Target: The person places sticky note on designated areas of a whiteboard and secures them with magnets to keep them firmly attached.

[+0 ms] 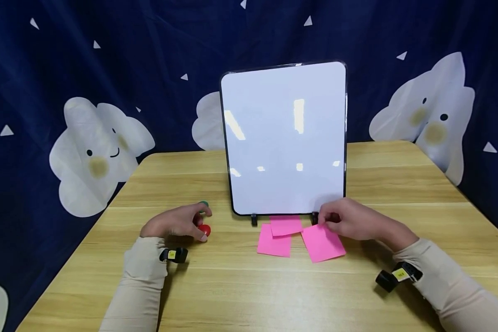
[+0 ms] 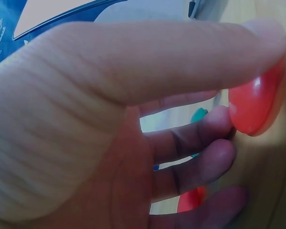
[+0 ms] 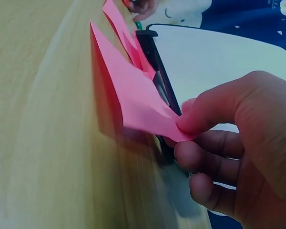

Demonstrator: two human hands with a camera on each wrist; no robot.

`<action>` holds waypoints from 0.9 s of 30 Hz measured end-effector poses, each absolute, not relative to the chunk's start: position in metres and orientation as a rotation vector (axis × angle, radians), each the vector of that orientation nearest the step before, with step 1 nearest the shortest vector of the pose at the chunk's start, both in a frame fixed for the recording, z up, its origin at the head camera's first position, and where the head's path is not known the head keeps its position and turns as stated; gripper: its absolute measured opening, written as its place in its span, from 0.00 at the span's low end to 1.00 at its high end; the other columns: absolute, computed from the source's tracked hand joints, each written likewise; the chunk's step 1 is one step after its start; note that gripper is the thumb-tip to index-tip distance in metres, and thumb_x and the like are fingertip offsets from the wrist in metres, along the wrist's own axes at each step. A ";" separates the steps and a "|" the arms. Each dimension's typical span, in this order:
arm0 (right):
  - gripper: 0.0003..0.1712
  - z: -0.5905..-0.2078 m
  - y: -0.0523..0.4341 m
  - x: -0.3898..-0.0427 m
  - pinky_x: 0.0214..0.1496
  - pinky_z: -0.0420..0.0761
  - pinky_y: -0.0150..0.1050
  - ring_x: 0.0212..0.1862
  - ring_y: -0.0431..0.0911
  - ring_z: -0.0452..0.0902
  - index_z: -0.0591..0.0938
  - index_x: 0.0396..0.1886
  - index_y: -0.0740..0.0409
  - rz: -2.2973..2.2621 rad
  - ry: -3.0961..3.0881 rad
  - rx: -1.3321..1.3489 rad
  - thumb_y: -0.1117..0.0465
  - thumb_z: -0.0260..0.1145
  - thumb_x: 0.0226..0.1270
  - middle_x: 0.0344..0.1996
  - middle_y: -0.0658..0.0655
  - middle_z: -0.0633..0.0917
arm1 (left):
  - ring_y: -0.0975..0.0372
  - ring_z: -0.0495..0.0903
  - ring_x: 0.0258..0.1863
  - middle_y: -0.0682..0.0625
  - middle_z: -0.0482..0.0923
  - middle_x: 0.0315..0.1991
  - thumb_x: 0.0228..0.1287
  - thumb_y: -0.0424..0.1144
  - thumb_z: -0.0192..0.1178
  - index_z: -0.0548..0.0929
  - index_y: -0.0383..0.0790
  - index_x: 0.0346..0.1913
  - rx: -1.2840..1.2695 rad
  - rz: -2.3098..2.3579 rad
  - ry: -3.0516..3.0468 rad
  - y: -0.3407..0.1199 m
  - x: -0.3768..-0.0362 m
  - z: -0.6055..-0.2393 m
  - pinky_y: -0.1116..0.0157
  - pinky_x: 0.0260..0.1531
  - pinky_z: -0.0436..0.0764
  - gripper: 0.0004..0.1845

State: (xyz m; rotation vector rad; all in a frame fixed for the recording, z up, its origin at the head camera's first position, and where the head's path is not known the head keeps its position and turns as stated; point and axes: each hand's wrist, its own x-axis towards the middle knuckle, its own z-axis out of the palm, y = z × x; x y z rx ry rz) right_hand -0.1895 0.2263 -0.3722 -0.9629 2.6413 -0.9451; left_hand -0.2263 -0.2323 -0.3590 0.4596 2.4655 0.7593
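Observation:
My right hand [image 1: 354, 219] pinches the upper corner of a pink sticky note [image 1: 323, 244] between thumb and fingers. In the right wrist view that pink note [image 3: 138, 102] tilts off the wood. Two more sticky notes [image 1: 274, 242] overlap at the foot of the whiteboard [image 1: 284, 138]. On the left, my left hand [image 1: 176, 221] has its thumb and a finger on a small glossy red magnet [image 2: 257, 105], holding it near the tabletop. A green magnet [image 1: 204, 203] lies partly hidden behind the index finger. Beyond the fingers, another red magnet [image 2: 191, 199] shows in the left wrist view.
The whiteboard stands upright on two black feet [image 1: 254, 220] on a wooden table [image 1: 249, 295]. Behind the table hangs a dark blue curtain [image 1: 170, 41] with cloud prints. Each wrist carries a small black camera [image 1: 175, 255].

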 end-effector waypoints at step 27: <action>0.17 -0.363 0.241 -0.190 0.41 0.75 0.36 0.40 0.45 0.73 0.87 0.39 0.46 -1.127 2.611 -0.935 0.73 0.63 0.63 0.37 0.46 0.83 | 0.54 0.73 0.39 0.44 0.73 0.41 0.51 0.36 0.77 0.72 0.37 0.61 0.472 0.764 2.464 -0.232 -0.229 -0.360 0.59 0.41 0.75 0.34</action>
